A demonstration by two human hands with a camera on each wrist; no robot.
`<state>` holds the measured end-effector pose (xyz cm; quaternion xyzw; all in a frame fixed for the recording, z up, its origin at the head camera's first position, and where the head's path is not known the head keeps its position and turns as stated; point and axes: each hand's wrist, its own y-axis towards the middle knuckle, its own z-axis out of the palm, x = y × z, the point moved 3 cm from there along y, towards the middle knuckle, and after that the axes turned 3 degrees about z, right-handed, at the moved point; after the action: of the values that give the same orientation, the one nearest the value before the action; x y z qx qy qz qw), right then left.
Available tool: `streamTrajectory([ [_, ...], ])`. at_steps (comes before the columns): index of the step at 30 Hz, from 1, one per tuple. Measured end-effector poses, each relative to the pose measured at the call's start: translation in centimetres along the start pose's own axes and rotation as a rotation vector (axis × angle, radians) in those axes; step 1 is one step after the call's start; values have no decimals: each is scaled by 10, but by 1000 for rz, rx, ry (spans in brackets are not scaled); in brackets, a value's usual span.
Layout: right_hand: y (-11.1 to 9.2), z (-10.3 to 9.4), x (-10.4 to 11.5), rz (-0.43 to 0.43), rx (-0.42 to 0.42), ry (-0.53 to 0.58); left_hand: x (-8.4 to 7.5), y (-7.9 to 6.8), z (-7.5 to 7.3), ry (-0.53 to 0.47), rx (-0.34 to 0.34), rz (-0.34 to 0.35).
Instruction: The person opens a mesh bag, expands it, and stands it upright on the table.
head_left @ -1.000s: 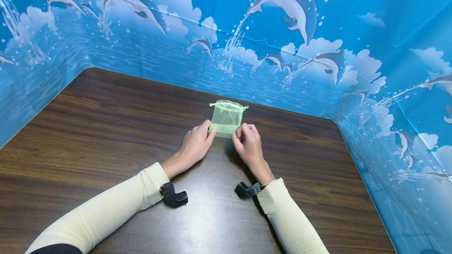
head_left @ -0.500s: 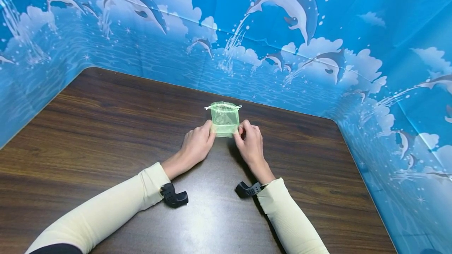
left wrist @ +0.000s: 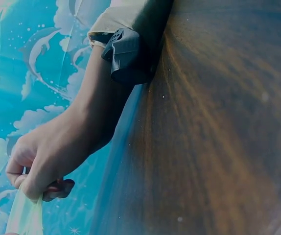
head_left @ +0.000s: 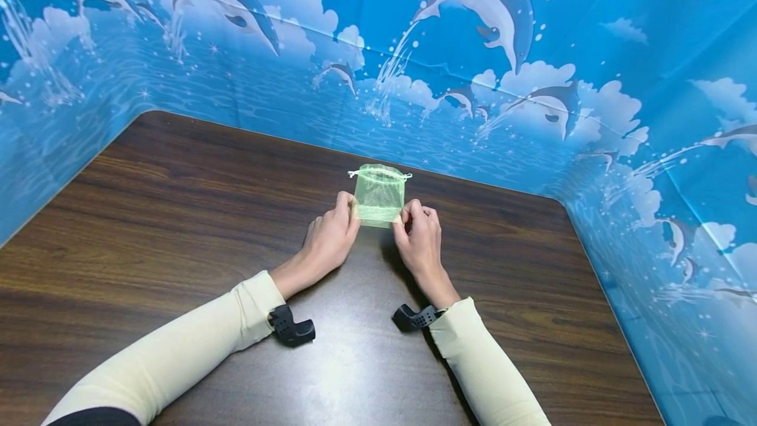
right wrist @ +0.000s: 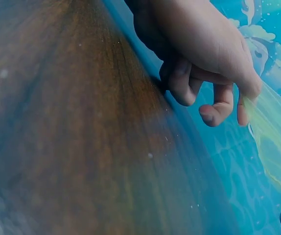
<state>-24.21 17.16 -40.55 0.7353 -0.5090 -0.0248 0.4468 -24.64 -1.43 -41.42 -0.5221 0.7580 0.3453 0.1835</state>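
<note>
A small sheer green drawstring pouch (head_left: 380,196) is stretched between both hands near the far side of the table. Its gathered top with a white cord faces away, and its bottom hem points toward me. My left hand (head_left: 331,232) pinches the pouch's left lower edge between thumb and fingers. On the other side, my right hand (head_left: 420,238) pinches the right lower corner. The right wrist view shows the thumb and forefinger on the thin green fabric (right wrist: 272,132), with the other fingers curled loosely below. Through the mesh, nothing solid shows inside.
The dark wood-grain table (head_left: 195,215) spreads on all sides of the hands, with glare near its front. A blue dolphin-print cloth (head_left: 284,84) hangs along the far, left and right edges. Black cameras (head_left: 292,327) are strapped at both wrists.
The pouch shifted slightly left and then back right and up, staying between the hands. My right hand moved a little to the right, and the left fingers rose slightly.
</note>
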Motion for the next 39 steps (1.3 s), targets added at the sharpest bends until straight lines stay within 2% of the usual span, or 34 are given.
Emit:
streamTrajectory([
  [9,0,1,0,-27,0,-1,1,2,1,-20,8,-5],
  [15,0,-2,-2,54,-22,30,6,3,2,-112,41,14],
  [18,0,-3,-5,99,-37,51,5,2,1,-151,62,45],
  [22,0,-4,-8,127,-66,66,4,2,2,-249,80,107],
  [25,0,-4,-9,121,-66,82,5,4,2,-374,33,132],
  [28,0,-3,-9,111,-18,111,7,7,0,-490,-55,144],
  [31,-1,0,-10,115,72,145,8,10,-2,-556,-123,149],
  [36,-2,6,-11,127,233,177,13,15,-7,-552,-181,156],
  [39,-2,10,-12,133,296,206,16,17,-10,-528,-216,161],
])
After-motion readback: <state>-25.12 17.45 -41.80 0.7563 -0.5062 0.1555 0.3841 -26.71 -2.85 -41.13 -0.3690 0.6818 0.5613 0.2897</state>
